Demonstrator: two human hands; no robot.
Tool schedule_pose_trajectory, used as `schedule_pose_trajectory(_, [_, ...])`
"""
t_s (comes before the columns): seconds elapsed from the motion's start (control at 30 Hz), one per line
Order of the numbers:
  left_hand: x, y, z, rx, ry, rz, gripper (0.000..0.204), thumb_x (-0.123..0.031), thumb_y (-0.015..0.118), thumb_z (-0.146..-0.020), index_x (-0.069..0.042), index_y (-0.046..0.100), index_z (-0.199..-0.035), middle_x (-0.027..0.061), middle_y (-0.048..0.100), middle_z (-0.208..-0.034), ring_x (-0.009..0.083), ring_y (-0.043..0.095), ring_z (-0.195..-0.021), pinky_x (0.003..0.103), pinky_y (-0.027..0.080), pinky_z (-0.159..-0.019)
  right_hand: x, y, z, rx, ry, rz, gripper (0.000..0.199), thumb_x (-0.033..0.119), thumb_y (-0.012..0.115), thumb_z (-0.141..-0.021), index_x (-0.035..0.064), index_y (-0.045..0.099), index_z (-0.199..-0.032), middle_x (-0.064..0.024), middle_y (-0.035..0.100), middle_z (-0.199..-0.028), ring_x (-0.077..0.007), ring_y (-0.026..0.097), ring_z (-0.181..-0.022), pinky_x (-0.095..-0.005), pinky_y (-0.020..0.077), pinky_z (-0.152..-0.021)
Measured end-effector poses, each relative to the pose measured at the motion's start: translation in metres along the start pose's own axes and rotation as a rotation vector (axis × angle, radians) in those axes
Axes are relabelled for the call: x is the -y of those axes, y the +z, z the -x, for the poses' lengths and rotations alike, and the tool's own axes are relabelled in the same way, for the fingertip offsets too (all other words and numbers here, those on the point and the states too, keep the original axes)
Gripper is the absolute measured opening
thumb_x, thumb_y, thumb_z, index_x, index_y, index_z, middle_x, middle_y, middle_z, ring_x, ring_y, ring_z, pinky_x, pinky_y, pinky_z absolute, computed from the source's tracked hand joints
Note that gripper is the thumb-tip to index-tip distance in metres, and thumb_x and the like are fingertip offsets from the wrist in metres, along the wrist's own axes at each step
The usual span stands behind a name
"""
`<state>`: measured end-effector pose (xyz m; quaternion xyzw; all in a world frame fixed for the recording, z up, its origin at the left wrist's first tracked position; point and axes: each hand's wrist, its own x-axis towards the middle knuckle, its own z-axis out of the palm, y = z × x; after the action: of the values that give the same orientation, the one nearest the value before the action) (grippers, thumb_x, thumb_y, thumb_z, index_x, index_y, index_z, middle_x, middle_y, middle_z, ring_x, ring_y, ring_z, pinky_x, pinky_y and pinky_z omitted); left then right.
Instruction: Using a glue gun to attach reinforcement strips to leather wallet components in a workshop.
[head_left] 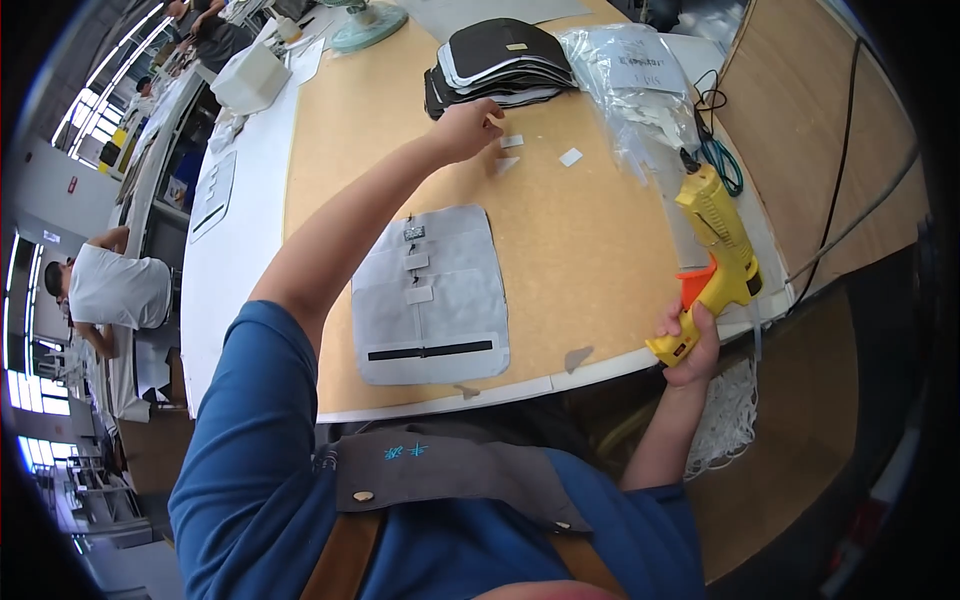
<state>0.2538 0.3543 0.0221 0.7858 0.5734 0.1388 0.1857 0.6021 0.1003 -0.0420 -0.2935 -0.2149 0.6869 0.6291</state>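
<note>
My right hand (694,345) grips a yellow glue gun (722,235) by its handle, over the table's right front edge. An orange part shows on the gun by my fingers. My left arm reaches across the table, and the left hand (468,130) hovers at the near side of a stack of dark, light-edged fabric panels (505,60). Its fingers are bent and slightly apart, with nothing visible in them. Small white squares (570,157) lie to its right. Below my forearm rests a pale grey panel (450,325) with small rectangular pieces along a centre line and a black strip.
A clear plastic bag (635,85) lies right of the stack, beside a coiled green cable (722,165). Further left are a white box (250,78) and another pale panel (212,197). A green round base (368,28) stands at the back. Other people work at the left.
</note>
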Motion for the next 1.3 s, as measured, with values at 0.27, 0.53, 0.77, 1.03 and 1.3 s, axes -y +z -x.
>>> schedule_pose_trajectory(0.27, [-0.007,0.025,-0.013,0.110,0.162,-0.056,0.033,-0.026,0.070,-0.087,-0.003,0.065,-0.111,0.0138,0.069,-0.099,0.0271,0.067,-0.092,0.036,0.051,-0.081,0.004,0.002,-0.001,0.038,0.020,-0.014,0.027,0.023,0.062,-0.091,0.0034,0.056,-0.108,-0.0101,0.061,-0.087,-0.0151,0.053,-0.066,-0.0307,0.0451,-0.066])
schedule_pose_trajectory(0.53, [-0.058,0.018,-0.001,0.153,0.212,0.073,0.026,-0.024,0.064,-0.092,-0.004,0.063,-0.108,0.0142,0.067,-0.102,0.0303,0.063,-0.098,0.039,0.050,-0.088,0.006,0.007,-0.006,0.066,0.009,0.017,0.029,0.021,0.063,-0.091,0.0035,0.054,-0.112,-0.0113,0.062,-0.087,-0.0147,0.055,-0.067,-0.0294,0.0478,-0.064])
schedule_pose_trajectory(0.77, [-0.078,0.059,-0.023,0.110,0.286,-0.081,0.025,-0.023,0.058,-0.094,-0.004,0.063,-0.110,0.0161,0.067,-0.105,0.0349,0.063,-0.099,0.042,0.050,-0.087,0.007,0.010,-0.005,0.062,0.013,0.002,0.030,0.022,0.065,-0.091,0.0039,0.054,-0.112,-0.0115,0.062,-0.087,-0.0146,0.056,-0.068,-0.0297,0.0485,-0.064])
schedule_pose_trajectory(1.03, [-0.072,0.039,0.014,0.163,0.184,0.332,0.025,-0.028,0.055,-0.101,-0.006,0.058,-0.110,0.0069,0.064,-0.100,0.0150,0.060,-0.087,0.030,0.050,-0.079,0.004,0.016,-0.004,0.135,-0.043,0.052,0.040,0.026,0.065,-0.091,0.0032,0.051,-0.122,-0.0120,0.063,-0.085,-0.0153,0.057,-0.066,-0.0295,0.0493,-0.062])
schedule_pose_trajectory(1.3, [-0.014,-0.027,0.182,0.134,-0.229,1.791,0.012,-0.022,0.053,-0.101,-0.011,0.055,-0.095,-0.0012,0.053,-0.077,0.0111,0.054,-0.070,0.022,0.050,-0.062,-0.006,-0.026,-0.003,0.286,0.017,0.023,0.071,0.028,0.062,-0.094,0.0141,0.026,-0.154,-0.0067,0.057,-0.119,-0.0129,0.054,-0.082,-0.0283,0.0484,-0.061])
